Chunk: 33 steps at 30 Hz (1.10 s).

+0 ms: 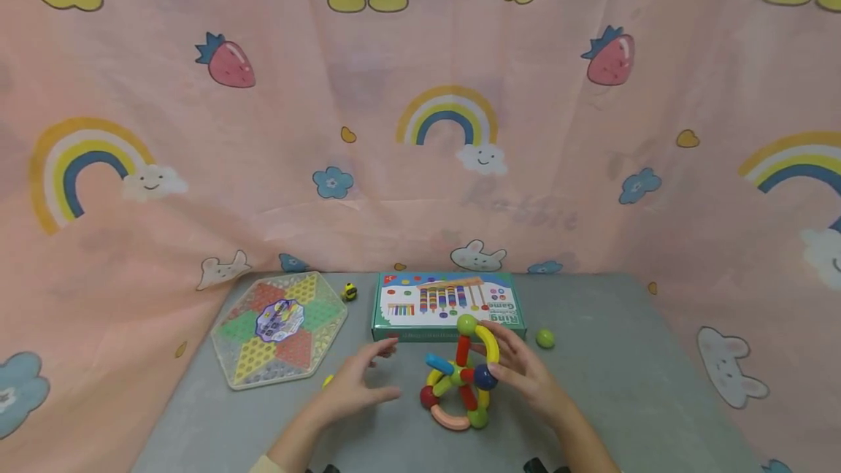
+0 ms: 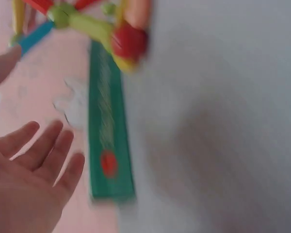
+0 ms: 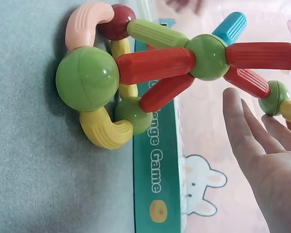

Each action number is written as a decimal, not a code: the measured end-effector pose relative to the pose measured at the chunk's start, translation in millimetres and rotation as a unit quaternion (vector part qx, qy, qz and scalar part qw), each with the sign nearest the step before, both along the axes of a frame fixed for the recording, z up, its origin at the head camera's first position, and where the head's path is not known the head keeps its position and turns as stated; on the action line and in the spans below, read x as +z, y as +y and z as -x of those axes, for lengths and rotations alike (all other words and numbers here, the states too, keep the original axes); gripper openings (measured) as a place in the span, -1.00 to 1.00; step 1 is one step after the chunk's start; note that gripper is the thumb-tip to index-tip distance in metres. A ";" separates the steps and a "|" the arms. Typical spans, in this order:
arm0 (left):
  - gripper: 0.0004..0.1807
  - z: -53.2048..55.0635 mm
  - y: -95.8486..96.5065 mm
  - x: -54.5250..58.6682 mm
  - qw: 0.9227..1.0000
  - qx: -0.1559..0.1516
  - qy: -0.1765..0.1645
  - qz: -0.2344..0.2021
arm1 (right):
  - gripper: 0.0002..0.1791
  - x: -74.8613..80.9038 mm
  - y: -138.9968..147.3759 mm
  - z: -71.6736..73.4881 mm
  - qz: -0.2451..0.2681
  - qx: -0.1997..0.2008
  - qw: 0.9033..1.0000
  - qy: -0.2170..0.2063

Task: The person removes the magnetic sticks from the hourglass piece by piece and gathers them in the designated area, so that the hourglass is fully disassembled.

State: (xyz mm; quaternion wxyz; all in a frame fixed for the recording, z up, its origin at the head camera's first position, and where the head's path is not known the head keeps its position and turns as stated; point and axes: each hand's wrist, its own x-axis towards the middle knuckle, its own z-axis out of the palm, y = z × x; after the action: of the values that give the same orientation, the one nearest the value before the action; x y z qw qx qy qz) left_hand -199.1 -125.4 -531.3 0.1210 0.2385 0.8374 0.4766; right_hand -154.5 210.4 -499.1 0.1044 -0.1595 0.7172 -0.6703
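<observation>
A ball-and-stick structure is roughly midway between the left and right edges of the gray table, on the half farther from the patterned cloth. Red, lime and blue sticks meet at its central green ball; a pink arc curves along the bottom beside a dark red ball. Whether its base fully touches the table is hard to tell.

The right hand holds the structure from its right side, thumb at the dark blue ball and fingers reaching behind the upper yellow arc. The left hand is near the structure's other side, holding nothing, its thumb and fingers spread apart; the left wrist view is blurred. Just beyond this hand, a small yellow piece is partly hidden.

By the table's far edge lies a green game box, its printing upside down. A hexagonal board with colored triangles lies at the far left corner, a yellow-and-black toy between it and the box. A loose green ball sits near the box's right end.
</observation>
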 end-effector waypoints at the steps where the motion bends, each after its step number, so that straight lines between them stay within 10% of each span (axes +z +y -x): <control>1: -0.19 1.9 10.5 3.4 0.999 -0.022 -0.022 -0.030 | -0.29 0.3 1.1 -0.5 -0.002 -0.004 1.000 0.001; 7: -0.28 11.1 59.6 19.1 0.979 -0.104 -0.112 -0.133 | -0.33 1.2 4.7 -2.2 -0.021 -0.014 1.000 0.015; 14: -0.26 13.0 86.9 6.0 0.960 -0.121 -0.189 -0.167 | -0.36 -1.3 7.2 -4.6 -0.060 -0.034 0.997 0.043; 25: -0.33 9.9 104.5 -14.2 0.975 -0.063 -0.116 -0.176 | -0.32 -0.1 4.4 -3.8 -0.035 -0.035 0.999 0.000; 33: -0.34 7.6 109.4 -20.6 0.977 -0.033 -0.090 -0.190 | -0.44 6.6 -5.7 -11.6 -0.040 -0.112 0.993 0.000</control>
State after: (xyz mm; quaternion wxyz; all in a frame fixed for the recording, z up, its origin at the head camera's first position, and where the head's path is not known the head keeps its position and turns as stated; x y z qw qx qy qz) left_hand -206.7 -16.0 -552.0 0.1638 0.2409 0.7086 0.6426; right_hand -142.9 204.7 -492.5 0.0350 -0.0736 0.7570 -0.6483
